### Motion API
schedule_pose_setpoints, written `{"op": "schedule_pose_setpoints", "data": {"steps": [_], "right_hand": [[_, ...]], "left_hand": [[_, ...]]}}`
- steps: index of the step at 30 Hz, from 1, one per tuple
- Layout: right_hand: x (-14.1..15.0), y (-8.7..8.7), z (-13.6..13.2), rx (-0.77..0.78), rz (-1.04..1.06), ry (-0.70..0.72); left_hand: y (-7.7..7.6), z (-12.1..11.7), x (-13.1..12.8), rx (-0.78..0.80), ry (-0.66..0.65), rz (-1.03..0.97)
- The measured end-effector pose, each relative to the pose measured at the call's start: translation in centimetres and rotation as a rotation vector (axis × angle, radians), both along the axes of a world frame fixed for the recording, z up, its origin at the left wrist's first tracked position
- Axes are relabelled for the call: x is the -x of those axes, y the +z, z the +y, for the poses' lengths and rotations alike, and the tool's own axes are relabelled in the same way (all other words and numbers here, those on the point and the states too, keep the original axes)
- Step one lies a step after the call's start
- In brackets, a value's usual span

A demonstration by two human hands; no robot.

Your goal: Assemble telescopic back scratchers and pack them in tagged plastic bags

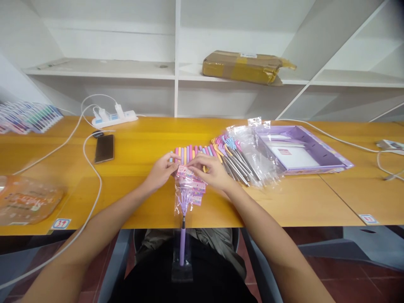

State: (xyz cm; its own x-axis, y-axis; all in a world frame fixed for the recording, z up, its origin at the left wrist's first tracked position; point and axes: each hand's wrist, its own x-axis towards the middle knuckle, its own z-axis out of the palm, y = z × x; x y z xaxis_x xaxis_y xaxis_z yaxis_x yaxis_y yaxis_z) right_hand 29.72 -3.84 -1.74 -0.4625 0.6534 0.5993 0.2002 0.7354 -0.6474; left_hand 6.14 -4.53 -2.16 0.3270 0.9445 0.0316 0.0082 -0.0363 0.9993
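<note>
My left hand [162,171] and my right hand [212,170] meet at the top of a clear plastic bag [182,275], pinching a small pink printed card [184,171] there. Inside the bag hangs a purple back scratcher [182,244], its claw head up and its handle toward my lap. More pink cards [197,198] lie on the table just behind the bag. Beyond my fingers runs a row of coloured handles [189,152], partly hidden by my hands. To the right, several back scratchers [235,158] with metal rods lie heaped.
Clear bags [263,158] lie beside a purple box [328,164] on the right. On the left are a phone [104,148], a power strip [116,119], a white cable [100,181] and an orange-tinted container [30,200]. A taped carton [241,67] rests on the shelf.
</note>
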Motion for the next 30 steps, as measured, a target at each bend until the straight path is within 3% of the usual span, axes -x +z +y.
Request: {"op": "schedule_pose_setpoints", "data": {"steps": [7,16,28,30], "right_hand": [[0.04,0.15,-0.38,0.001,-0.07,0.07],[-0.18,0.59,-0.59,0.039,-0.086,0.078],[-0.19,0.13,-0.5,0.032,-0.178,0.195],[-0.14,0.16,-0.52,0.036,-0.151,0.142]], "left_hand": [[-0.49,0.22,0.12,0.011,0.026,0.017],[0.08,0.01,0.08,0.017,0.021,-0.001],[0.07,-0.01,0.0,-0.004,0.003,0.032],[0.06,-0.03,-0.03,-0.012,0.001,0.04]]}}
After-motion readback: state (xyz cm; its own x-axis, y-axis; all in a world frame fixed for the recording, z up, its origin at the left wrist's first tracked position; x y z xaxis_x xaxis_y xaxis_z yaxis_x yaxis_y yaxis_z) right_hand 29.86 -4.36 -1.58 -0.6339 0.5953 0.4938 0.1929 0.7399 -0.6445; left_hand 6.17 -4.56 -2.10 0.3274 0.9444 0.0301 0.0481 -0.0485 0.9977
